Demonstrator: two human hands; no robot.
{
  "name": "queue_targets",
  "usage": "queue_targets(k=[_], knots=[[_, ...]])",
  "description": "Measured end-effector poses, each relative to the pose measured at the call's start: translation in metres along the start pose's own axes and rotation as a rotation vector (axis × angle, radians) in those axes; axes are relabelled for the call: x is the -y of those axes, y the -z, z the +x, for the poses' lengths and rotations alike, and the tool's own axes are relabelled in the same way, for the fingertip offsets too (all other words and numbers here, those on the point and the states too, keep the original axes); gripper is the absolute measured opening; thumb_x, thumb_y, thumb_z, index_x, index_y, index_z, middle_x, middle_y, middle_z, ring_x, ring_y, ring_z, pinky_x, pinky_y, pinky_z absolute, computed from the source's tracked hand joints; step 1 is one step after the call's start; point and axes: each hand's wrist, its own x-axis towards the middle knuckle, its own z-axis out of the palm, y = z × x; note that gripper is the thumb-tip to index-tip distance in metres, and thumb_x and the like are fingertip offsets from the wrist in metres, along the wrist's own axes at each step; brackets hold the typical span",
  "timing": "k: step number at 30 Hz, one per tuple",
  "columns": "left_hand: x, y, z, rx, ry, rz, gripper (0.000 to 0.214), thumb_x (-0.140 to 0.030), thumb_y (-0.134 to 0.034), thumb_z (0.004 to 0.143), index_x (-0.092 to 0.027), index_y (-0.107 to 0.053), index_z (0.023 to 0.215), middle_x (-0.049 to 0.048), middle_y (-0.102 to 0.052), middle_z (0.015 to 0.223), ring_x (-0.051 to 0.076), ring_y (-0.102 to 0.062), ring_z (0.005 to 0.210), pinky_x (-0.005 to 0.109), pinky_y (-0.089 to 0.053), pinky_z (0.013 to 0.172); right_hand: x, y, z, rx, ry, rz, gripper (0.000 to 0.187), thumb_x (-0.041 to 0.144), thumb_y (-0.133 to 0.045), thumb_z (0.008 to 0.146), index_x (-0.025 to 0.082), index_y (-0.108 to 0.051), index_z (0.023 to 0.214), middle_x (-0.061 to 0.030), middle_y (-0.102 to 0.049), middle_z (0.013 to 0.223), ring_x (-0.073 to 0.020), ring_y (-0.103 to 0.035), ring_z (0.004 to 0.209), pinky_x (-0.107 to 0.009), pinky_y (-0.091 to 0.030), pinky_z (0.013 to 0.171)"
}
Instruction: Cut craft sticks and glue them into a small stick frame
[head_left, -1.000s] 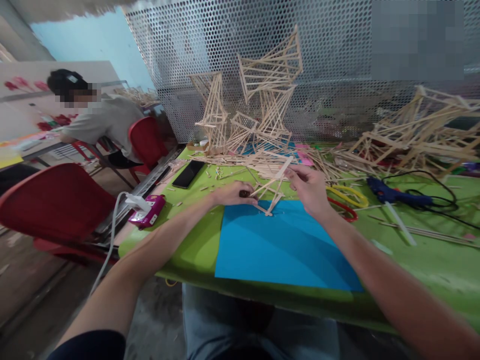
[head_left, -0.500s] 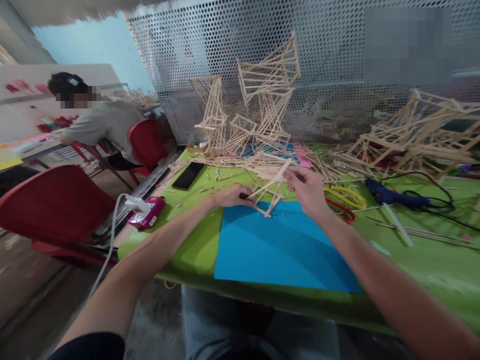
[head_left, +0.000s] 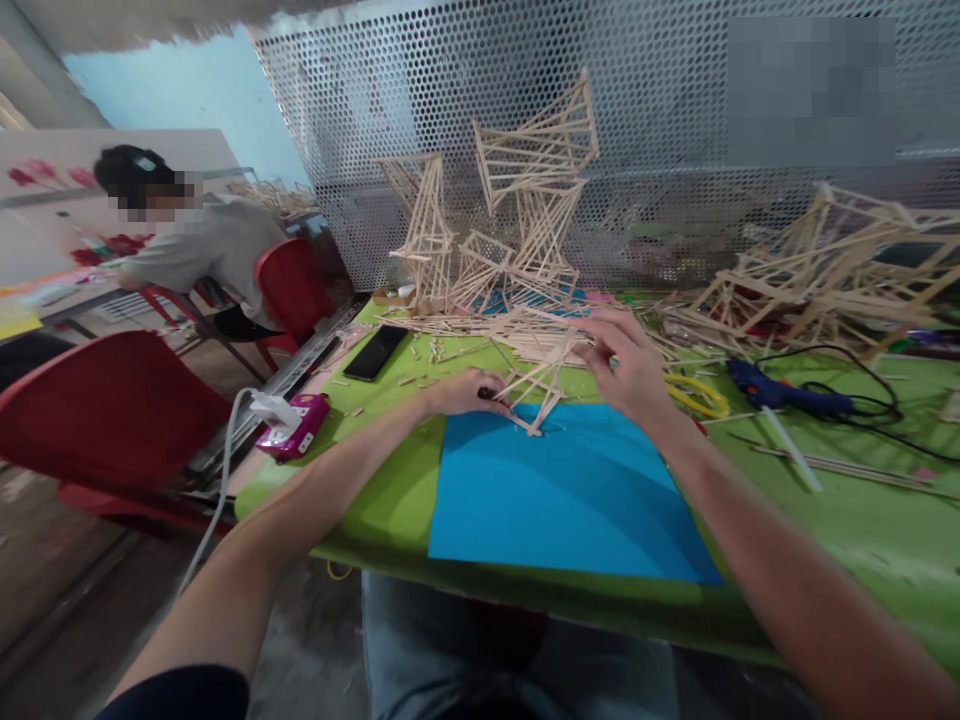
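My left hand (head_left: 466, 391) rests on the green table at the far left corner of a blue paper sheet (head_left: 570, 495), fingers curled and pressed on the left end of a small frame of thin wooden sticks (head_left: 541, 385). My right hand (head_left: 630, 365) is over the frame's right side, back toward me, fingers bent among the sticks; what they hold is hidden. A loose pile of sticks (head_left: 517, 328) lies just behind the frame.
Tall stick towers (head_left: 540, 190) stand before a perforated metal screen. A larger stick structure (head_left: 832, 270) lies at right. A blue glue gun (head_left: 780, 396) with black cable, yellow-handled scissors (head_left: 697, 397), a phone (head_left: 377, 351) and a pink power strip (head_left: 292, 425) lie about. Another person (head_left: 195, 245) sits at left on a red chair.
My right hand has shifted right and turned its back toward me, lowering over the stick frame. The flat stick it held up earlier is no longer visible. My left hand has stayed put.
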Motion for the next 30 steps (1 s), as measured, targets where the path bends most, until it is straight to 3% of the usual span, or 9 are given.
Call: queue_targets(k=[2, 4, 8, 15, 30], knots=[[-0.0003, 0.0001, -0.0005, -0.006, 0.015, 0.005, 0.034, -0.054, -0.073, 0.091, -0.023, -0.080, 0.101, 0.0054, -0.074, 0.110, 0.016, -0.069, 0.099, 0.024, -0.049, 0.091, -0.0012, 0.0026, 0.0023, 0.050, 0.075, -0.026, 0.033, 0.028, -0.059, 0.102, 0.032, -0.072, 0.131, -0.0079, -0.069, 0.130, -0.0260, -0.067, 0.115, -0.043, -0.057, 0.099], [-0.0010, 0.0002, -0.0012, -0.013, 0.029, -0.004, 0.035, -0.055, -0.073, 0.091, -0.023, -0.080, 0.101, 0.0047, -0.074, 0.110, 0.016, -0.069, 0.100, 0.023, -0.048, 0.090, -0.0021, 0.0038, 0.0041, 0.080, 0.089, -0.030, 0.034, 0.026, -0.057, 0.102, 0.032, -0.071, 0.133, -0.0077, -0.069, 0.132, -0.0277, -0.064, 0.124, -0.044, -0.057, 0.101], [-0.0002, -0.0004, -0.0022, -0.018, 0.025, -0.051, 0.038, -0.057, -0.073, 0.089, -0.021, -0.080, 0.100, 0.0056, -0.075, 0.108, 0.016, -0.069, 0.099, 0.023, -0.049, 0.088, -0.0054, 0.0054, 0.0053, 0.119, 0.062, 0.007, 0.037, 0.029, -0.060, 0.101, 0.030, -0.069, 0.138, -0.0098, -0.067, 0.137, -0.0281, -0.066, 0.123, -0.037, -0.063, 0.081], [0.0060, -0.0014, -0.0018, -0.007, 0.040, -0.088, 0.037, -0.055, -0.075, 0.088, -0.021, -0.080, 0.101, 0.0057, -0.074, 0.109, 0.016, -0.068, 0.099, 0.024, -0.049, 0.089, -0.0069, 0.0079, 0.0067, 0.118, 0.118, 0.097, 0.031, 0.026, -0.060, 0.101, 0.031, -0.074, 0.129, -0.0060, -0.072, 0.132, -0.0249, -0.068, 0.123, -0.044, -0.054, 0.110], [0.0044, 0.0023, -0.0007, 0.023, 0.031, -0.090, 0.039, -0.058, -0.075, 0.088, -0.022, -0.082, 0.101, 0.0066, -0.073, 0.107, 0.017, -0.068, 0.098, 0.026, -0.049, 0.089, -0.0043, 0.0042, 0.0101, 0.076, 0.070, 0.133, 0.022, 0.031, -0.065, 0.099, 0.032, -0.081, 0.114, -0.0039, -0.078, 0.122, -0.0250, -0.072, 0.117, -0.044, -0.056, 0.108]])
